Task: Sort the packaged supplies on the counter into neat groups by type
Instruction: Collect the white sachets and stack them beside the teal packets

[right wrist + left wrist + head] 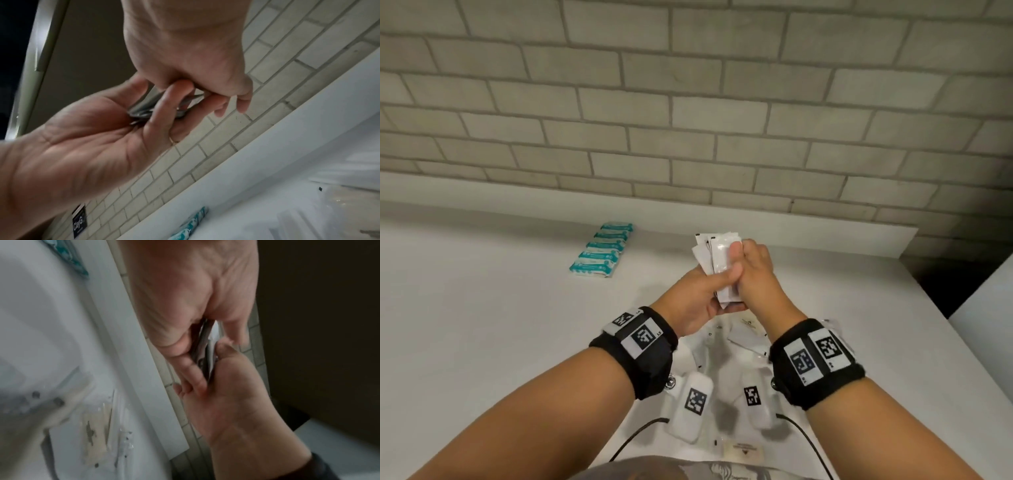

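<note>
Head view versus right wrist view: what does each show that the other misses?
Head only: the full row of teal packs laid neatly on the counter, plus unsorted clear packets under the wrists. Right wrist only: a black label on the tiled wall. Both: left hand and right hand gripping the white sachets together.

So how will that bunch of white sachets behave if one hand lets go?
The white sachets look thin and flat, so probably light and floppy. They sit fanned and uneven between the left hand and right hand, so they likely slide over each other. Their surface looks glossy; a one-handed hold may let some slip out.
</note>
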A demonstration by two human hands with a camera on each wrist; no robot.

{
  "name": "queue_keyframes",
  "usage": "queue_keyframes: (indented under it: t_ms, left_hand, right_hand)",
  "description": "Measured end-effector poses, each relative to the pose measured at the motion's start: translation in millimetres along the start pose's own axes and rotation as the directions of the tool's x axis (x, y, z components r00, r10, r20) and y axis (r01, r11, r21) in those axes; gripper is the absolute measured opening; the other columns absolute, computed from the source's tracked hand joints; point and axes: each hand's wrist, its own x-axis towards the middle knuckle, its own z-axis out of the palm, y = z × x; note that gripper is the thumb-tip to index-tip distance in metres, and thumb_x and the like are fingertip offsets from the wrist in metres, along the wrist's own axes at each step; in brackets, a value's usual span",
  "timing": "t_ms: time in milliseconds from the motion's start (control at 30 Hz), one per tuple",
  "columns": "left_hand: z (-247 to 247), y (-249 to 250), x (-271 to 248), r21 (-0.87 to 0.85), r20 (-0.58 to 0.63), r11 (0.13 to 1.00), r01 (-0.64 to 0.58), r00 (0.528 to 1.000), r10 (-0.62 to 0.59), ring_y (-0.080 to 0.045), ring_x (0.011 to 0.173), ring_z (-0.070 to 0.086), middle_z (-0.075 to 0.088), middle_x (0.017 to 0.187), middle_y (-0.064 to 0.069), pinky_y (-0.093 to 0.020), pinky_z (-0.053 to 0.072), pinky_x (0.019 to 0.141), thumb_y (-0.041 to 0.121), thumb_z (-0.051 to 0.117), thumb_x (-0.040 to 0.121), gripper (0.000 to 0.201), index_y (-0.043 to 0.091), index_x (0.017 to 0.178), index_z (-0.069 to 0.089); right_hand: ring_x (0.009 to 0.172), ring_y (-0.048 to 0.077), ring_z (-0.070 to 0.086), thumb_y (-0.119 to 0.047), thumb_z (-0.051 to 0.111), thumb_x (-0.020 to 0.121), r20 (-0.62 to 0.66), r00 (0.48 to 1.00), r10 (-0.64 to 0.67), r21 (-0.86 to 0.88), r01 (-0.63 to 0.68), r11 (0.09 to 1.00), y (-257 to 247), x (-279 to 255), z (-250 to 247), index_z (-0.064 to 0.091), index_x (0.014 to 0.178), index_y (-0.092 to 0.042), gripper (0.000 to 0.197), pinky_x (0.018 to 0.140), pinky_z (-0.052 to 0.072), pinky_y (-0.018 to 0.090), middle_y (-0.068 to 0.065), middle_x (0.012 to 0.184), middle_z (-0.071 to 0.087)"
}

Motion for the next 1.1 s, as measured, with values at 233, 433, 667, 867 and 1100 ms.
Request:
queue_keyframes:
  t_ms: [233,433,667,867,1100]
  left_hand:
    - [-20.3,10.2,-17.4,0.078,-0.022,0.995,-0.060,0.998,0.062,-0.016,0.096,0.069,0.071,0.107,-0.002,-0.024,0.056,0.072,0.009,0.061,0.090,0.030,0.019,0.118,0.062]
    - [-20.9,12.0,-31.1,0.227,-0.001,0.973,-0.033,0.999,0.034,-0.018,0.090,0.067,0.068,0.099,-0.006,-0.025,0.055,0.067,0.012,0.073,0.080,0.044,0.011,0.122,0.059]
    - [-37.1,19.1,-50.8,0.223,-0.109,0.974,-0.038,0.992,0.064,-0.019,0.095,0.069,0.071,0.111,-0.007,-0.027,0.057,0.068,0.017,0.064,0.090,0.033,0.017,0.123,0.060]
    - [-53.4,28.3,-61.4,0.083,-0.232,0.996,-0.018,0.972,0.037,-0.017,0.078,0.069,0.073,0.091,-0.002,-0.022,0.047,0.058,0.031,0.054,0.096,0.027,0.017,0.117,0.060]
    - [-60.6,38.4,-70.3,-0.012,-0.129,0.999,-0.048,0.991,0.046,-0.015,0.083,0.070,0.074,0.093,0.001,-0.027,0.057,0.070,0.010,0.059,0.091,0.020,0.023,0.105,0.065]
  right_hand:
    - [0.076,0.007,0.064,-0.035,0.061,0.092,0.065,0.998,-0.001,0.179,-0.010,0.984,-7.4,-28.0,-9.8,0.058,0.112,-0.018,0.026,0.073,0.048,0.025,-0.004,0.095,0.066]
    - [0.058,0.015,0.062,-0.025,0.075,0.081,0.082,0.996,0.025,0.252,-0.045,0.967,-17.1,-42.1,-7.7,0.060,0.089,0.001,0.031,0.060,0.049,0.027,0.003,0.066,0.065]
    - [0.047,0.012,0.048,-0.018,0.078,0.078,0.087,0.993,0.079,0.238,-0.098,0.966,-21.4,-46.0,-1.0,0.065,0.081,-0.006,0.019,0.048,0.037,0.024,-0.003,0.059,0.061]
    - [0.084,0.016,0.068,0.012,0.066,0.079,-0.162,0.974,-0.158,0.371,0.209,0.905,-39.3,-50.7,12.4,0.061,0.075,-0.009,0.022,0.073,0.052,0.027,0.007,0.097,0.070]
    - [0.123,-0.010,0.048,0.007,0.058,0.086,-0.011,0.923,-0.385,-0.062,0.383,0.922,-29.2,-56.3,32.3,0.072,0.080,-0.015,0.027,0.104,0.039,0.013,-0.027,0.132,0.052]
